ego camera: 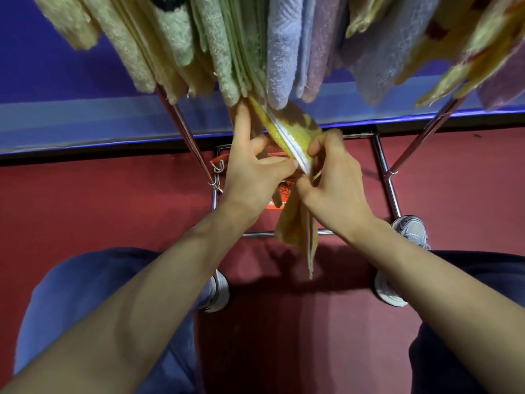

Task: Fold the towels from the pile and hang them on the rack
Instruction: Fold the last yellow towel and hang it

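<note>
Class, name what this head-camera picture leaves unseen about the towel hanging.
Head view: top rails of the rack, covered by hanging towels.
Head view: yellow towel, upper end buried among them.
Head view: orange floor item, behind left hand, right hand.
Towel pile: outside the frame.

bare forearms (159, 294), blue trousers (85, 294), white trainers (387, 292)

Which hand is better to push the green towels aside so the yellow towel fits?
Probably the left hand: its forefinger reaches up beside the green towels, while the right hand is lower, pinching the yellow towel.
</note>
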The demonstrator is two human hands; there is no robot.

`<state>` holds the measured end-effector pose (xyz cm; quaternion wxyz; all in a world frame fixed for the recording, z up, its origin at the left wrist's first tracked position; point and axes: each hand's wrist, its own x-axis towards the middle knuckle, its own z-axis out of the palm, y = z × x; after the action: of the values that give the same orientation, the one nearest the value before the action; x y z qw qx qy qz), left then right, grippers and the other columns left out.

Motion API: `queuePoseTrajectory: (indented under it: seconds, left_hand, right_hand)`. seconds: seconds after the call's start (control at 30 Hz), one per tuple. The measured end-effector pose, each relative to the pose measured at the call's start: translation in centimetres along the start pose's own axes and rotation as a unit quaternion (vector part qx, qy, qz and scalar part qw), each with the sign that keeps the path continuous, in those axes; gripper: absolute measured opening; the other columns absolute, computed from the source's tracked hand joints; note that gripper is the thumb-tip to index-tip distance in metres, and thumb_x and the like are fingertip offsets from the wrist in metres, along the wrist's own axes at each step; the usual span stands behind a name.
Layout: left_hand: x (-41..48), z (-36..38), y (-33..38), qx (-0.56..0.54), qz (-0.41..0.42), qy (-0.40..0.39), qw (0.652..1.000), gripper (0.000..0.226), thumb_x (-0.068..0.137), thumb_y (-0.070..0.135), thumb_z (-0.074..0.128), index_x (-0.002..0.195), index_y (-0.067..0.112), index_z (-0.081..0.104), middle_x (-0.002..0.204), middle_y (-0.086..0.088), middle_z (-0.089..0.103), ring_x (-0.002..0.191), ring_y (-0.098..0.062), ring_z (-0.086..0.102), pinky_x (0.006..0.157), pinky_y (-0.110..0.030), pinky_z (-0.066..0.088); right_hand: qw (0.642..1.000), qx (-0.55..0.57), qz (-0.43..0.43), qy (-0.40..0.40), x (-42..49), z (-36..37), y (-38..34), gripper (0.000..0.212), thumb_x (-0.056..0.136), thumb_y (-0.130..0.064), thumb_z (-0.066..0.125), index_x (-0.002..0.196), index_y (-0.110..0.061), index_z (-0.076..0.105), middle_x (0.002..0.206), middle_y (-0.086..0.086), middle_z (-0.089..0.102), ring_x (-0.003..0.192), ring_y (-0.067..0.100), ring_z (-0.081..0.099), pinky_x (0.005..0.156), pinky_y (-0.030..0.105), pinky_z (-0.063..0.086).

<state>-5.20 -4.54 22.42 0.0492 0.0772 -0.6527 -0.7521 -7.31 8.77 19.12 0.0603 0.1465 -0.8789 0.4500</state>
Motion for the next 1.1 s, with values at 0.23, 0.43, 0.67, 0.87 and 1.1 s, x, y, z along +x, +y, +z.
queuePoseTrajectory:
  seconds: [0.23, 0.43, 0.67, 0.87, 1.1]
  left_hand:
    - [0.1, -0.8, 0.5, 0.025, 0.001, 0.003, 1.000, 0.083, 0.074, -0.027, 0.057, 0.135, 0.026, 0.036, 0.103, -0.021, 0.067, 0.058, -0.021, 0.067, 0.045, -0.024, 0.050]
    - [0.2, -1.0, 0.5, 0.025, -0.012, 0.006, 1.000, 0.074, 0.073, -0.023, 0.056, 0.126, 0.026, 0.044, 0.102, -0.025, 0.066, 0.074, -0.035, 0.065, 0.070, -0.057, 0.056]
    - [0.1, -0.8, 0.6, -0.025, -0.046, 0.001, 0.999, 0.070, 0.079, -0.016, 0.066, 0.131, 0.023, 0.040, 0.112, -0.024, 0.067, 0.089, -0.033, 0.070, 0.077, -0.050, 0.060]
    - [0.1, -0.3, 0.5, -0.059, -0.047, 0.012, 0.997, 0.068, 0.081, -0.017, 0.066, 0.130, 0.021, 0.040, 0.113, -0.025, 0.066, 0.088, -0.032, 0.072, 0.071, -0.044, 0.060]
    - [0.5, 0.1, 1.2, -0.189, -0.090, 0.032, 0.977, 0.067, 0.082, -0.014, 0.061, 0.136, 0.020, 0.039, 0.096, -0.011, 0.063, 0.085, -0.027, 0.066, 0.078, -0.044, 0.059]
  right_hand:
    - [0.995, 0.053, -0.051, -0.073, 0.4, -0.8, 0.2, 0.039, 0.070, 0.003, 0.061, 0.103, -0.015, 0.046, 0.075, 0.002, 0.055, 0.068, 0.026, 0.053, 0.068, 0.049, 0.048]
    - [0.996, -0.018, -0.082, -0.026, 0.5, -0.9, 0.3, 0.036, 0.064, 0.002, 0.057, 0.096, -0.012, 0.048, 0.082, -0.008, 0.046, 0.069, 0.014, 0.041, 0.064, 0.026, 0.033]
    - [0.998, -0.024, -0.053, 0.000, -0.2, -0.2, 0.0, 0.033, 0.066, 0.002, 0.055, 0.093, -0.013, 0.046, 0.088, -0.002, 0.048, 0.075, 0.013, 0.040, 0.065, 0.025, 0.030]
    - [0.999, 0.013, -0.008, 0.039, -1.2, 1.0, 0.3, 0.035, 0.069, -0.002, 0.061, 0.093, -0.017, 0.040, 0.077, -0.005, 0.046, 0.067, 0.016, 0.041, 0.062, 0.028, 0.030]
    - [0.989, 0.024, 0.145, 0.001, -3.5, 2.5, 4.4, 0.031, 0.072, -0.011, 0.067, 0.090, -0.013, 0.041, 0.078, 0.001, 0.058, 0.072, 0.026, 0.054, 0.065, 0.038, 0.039]
